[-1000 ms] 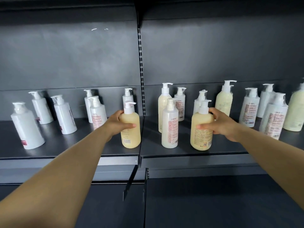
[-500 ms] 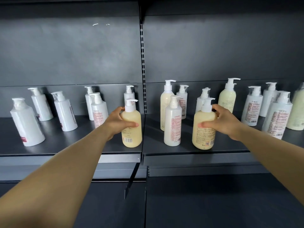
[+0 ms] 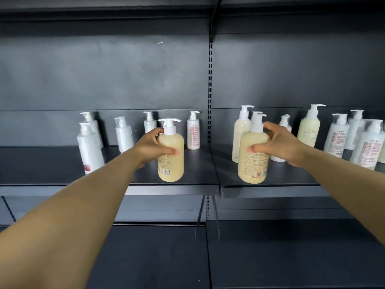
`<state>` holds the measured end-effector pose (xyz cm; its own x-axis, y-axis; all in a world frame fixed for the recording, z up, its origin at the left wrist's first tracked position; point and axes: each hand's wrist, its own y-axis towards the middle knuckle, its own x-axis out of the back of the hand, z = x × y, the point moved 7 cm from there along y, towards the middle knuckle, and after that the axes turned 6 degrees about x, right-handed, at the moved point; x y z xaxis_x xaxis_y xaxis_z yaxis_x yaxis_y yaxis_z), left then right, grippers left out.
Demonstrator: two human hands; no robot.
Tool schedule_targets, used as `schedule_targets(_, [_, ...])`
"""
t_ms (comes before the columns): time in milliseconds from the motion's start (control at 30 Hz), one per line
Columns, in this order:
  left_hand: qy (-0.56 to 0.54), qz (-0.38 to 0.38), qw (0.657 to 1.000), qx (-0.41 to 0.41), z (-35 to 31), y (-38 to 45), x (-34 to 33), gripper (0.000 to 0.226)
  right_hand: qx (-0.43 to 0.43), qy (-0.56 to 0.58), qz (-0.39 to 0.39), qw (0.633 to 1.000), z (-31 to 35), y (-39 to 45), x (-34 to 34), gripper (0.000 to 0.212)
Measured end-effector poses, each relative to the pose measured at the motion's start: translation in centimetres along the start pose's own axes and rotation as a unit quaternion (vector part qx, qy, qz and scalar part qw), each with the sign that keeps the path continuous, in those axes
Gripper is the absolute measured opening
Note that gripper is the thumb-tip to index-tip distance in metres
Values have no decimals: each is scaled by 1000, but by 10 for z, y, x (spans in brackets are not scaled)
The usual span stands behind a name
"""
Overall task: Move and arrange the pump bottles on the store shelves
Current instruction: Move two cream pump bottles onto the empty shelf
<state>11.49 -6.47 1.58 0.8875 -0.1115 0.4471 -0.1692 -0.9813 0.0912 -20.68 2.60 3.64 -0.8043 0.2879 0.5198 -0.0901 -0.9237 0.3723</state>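
- Your left hand [image 3: 153,148] grips the left yellow bottle [image 3: 170,155], thumb across its front, near the left shelf [image 3: 62,163] front edge.
- Your right hand [image 3: 279,146] wraps the right yellow bottle [image 3: 253,161], upright at the right shelf [image 3: 291,178] front.
- White bottles [image 3: 123,134] stand behind.

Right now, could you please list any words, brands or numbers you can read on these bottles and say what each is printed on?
None can be read.
Left yellow bottle: barcode and faint print, too blurred.
Right yellow bottle: small print, a code square, too small.
White bottles: reddish label text, blurred.
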Motion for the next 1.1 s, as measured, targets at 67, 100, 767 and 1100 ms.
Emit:
schedule_targets(67, [2, 8, 1000, -8, 4, -13, 28, 72, 5, 4, 6, 1000, 26, -5, -27, 60])
schedule_targets(100, [4, 12, 1000, -12, 7, -19, 43, 72, 10, 4, 9, 1000, 39, -8, -41, 65])
schedule_targets(767, [2, -49, 999, -4, 144, -94, 383, 68, 93, 94, 64, 989, 295, 6, -370, 47])
schedule_targets(1100, [9, -111, 994, 24, 231, -45, 541, 68, 119, 109, 118, 980, 363, 99, -532, 50])
